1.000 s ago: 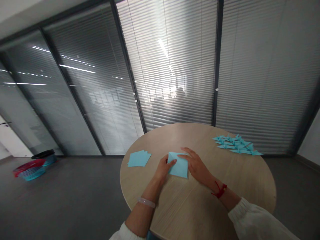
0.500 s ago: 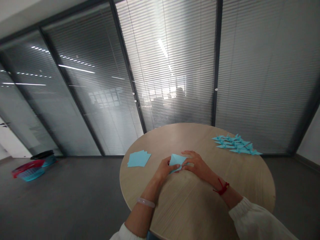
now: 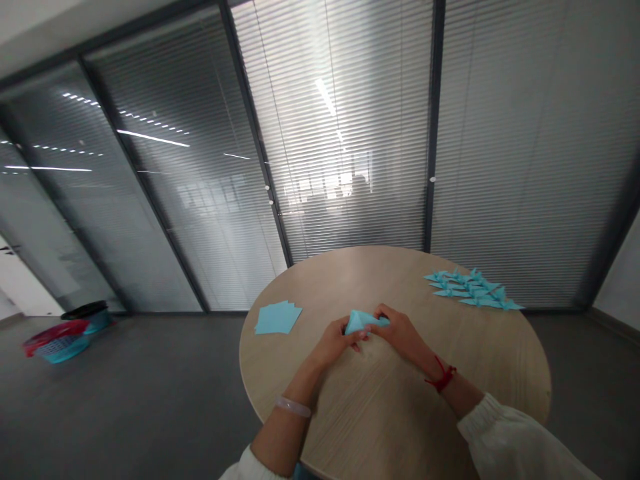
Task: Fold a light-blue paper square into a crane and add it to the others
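Note:
A partly folded sheet of light blue origami paper is held between my two hands over the middle of the round table. My left hand pinches its left side, with the thumb along the near edge. On the right side, my right hand grips the paper with thumb and fingers. Part of the paper is hidden behind the fingers. To the left lies a small stack of flat blue paper sheets. Several folded blue paper cranes sit in rows at the far right.
The round wooden table stands by a glass wall with blinds. On the floor at the left are a blue basket with a red rim and a bin with a black top.
The paper has turned from lying nearly flat to being bent and tilted up. My right hand's spread fingers have closed on it, and my left hand has shifted slightly right.

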`<move>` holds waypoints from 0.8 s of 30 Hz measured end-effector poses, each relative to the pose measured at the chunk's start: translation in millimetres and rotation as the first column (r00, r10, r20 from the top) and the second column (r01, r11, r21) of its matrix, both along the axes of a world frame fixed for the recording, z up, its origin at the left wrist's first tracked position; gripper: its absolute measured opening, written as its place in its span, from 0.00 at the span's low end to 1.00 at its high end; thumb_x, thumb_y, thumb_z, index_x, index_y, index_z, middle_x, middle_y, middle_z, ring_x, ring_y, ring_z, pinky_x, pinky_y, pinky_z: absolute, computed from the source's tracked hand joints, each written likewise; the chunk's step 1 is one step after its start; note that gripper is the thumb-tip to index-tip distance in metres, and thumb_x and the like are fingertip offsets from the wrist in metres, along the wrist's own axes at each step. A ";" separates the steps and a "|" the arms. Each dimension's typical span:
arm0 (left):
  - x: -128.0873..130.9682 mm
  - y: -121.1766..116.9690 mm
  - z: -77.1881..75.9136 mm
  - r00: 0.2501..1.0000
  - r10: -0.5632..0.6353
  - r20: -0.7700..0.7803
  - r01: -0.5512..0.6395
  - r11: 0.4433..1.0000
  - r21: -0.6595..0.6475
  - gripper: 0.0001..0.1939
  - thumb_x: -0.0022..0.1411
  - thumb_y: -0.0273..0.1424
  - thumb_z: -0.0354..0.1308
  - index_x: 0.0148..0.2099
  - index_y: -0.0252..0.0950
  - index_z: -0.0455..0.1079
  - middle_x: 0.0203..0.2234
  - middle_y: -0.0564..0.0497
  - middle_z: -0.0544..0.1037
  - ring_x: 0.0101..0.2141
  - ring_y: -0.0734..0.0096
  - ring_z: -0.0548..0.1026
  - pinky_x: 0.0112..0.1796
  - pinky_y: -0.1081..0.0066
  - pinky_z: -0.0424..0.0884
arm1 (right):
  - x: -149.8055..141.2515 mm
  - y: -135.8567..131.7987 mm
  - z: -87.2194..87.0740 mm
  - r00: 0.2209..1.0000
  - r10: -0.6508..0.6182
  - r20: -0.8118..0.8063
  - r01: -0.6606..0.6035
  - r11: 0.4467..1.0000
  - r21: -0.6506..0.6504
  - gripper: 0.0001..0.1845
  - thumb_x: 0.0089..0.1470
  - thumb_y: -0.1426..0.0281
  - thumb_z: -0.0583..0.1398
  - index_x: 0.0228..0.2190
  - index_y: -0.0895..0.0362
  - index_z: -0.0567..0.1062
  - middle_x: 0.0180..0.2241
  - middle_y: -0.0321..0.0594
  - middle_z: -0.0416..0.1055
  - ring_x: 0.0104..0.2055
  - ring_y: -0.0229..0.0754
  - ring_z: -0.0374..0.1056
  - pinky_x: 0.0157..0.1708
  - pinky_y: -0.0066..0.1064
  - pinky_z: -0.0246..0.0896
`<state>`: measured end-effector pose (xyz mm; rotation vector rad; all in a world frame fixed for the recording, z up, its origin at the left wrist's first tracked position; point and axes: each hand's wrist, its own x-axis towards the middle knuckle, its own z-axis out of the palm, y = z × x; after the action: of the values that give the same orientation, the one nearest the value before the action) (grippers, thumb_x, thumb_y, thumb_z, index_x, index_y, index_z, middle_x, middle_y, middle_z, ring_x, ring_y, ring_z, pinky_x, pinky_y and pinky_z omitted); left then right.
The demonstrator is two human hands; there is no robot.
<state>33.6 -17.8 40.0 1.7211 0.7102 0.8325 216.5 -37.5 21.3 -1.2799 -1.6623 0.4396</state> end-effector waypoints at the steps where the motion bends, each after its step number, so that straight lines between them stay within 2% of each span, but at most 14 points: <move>1: 0.1 1.2 -1.4 1.000 0.003 -0.003 -0.003 1.000 0.013 0.17 0.51 0.40 0.63 0.36 0.30 0.74 0.27 0.46 0.76 0.25 0.71 0.70 0.26 0.74 0.68 | -0.2 -0.4 0.0 1.000 -0.002 -0.024 0.002 1.000 -0.004 0.10 0.43 0.62 0.63 0.27 0.54 0.70 0.24 0.29 0.67 0.27 0.38 0.63 0.28 0.27 0.54; 7: 0.2 5.3 -8.4 0.999 0.024 -0.037 -0.022 0.998 0.061 0.13 0.49 0.36 0.64 0.36 0.32 0.74 0.25 0.50 0.76 0.23 0.72 0.69 0.24 0.74 0.65 | 0.0 -1.3 0.8 0.991 0.102 -0.081 -0.101 0.995 0.025 0.19 0.47 0.62 0.62 0.42 0.53 0.71 0.32 0.35 0.72 0.35 0.42 0.68 0.37 0.31 0.60; 11: 0.5 3.4 -12.6 0.997 0.004 -0.074 0.000 0.998 0.057 0.14 0.50 0.35 0.63 0.38 0.33 0.74 0.25 0.50 0.75 0.23 0.72 0.68 0.24 0.74 0.64 | -0.2 -1.2 2.3 0.987 0.156 -0.020 -0.153 0.980 0.125 0.13 0.50 0.62 0.61 0.38 0.53 0.76 0.36 0.40 0.73 0.39 0.43 0.67 0.42 0.33 0.60; 16: 0.0 1.8 -16.6 0.994 0.018 -0.112 -0.005 0.994 0.112 0.12 0.49 0.34 0.64 0.37 0.34 0.73 0.24 0.53 0.74 0.22 0.74 0.67 0.25 0.75 0.62 | -0.8 -2.9 3.6 0.984 0.176 -0.004 -0.174 0.979 0.108 0.10 0.52 0.61 0.59 0.29 0.53 0.78 0.30 0.38 0.73 0.34 0.41 0.68 0.38 0.32 0.60; 20: -0.1 6.2 -15.1 0.995 0.101 -0.006 -0.101 0.993 0.058 0.16 0.45 0.34 0.67 0.36 0.33 0.71 0.24 0.52 0.75 0.22 0.74 0.69 0.25 0.75 0.64 | 0.7 -2.1 3.9 0.990 0.117 -0.079 -0.110 0.990 0.091 0.10 0.50 0.61 0.60 0.26 0.53 0.77 0.28 0.37 0.74 0.33 0.41 0.69 0.36 0.31 0.60; 24: -0.8 9.7 -8.8 0.965 0.218 0.145 -0.219 0.976 -0.008 0.17 0.41 0.34 0.70 0.33 0.33 0.70 0.23 0.52 0.75 0.24 0.72 0.71 0.29 0.73 0.66 | 3.5 1.2 2.9 0.985 0.016 -0.171 -0.012 1.000 0.027 0.12 0.46 0.59 0.62 0.25 0.54 0.78 0.27 0.37 0.75 0.31 0.43 0.69 0.34 0.31 0.61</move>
<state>32.8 -8.1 31.2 1.5886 0.8079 1.1026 219.9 -36.3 24.1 -1.1785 -1.5284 0.5205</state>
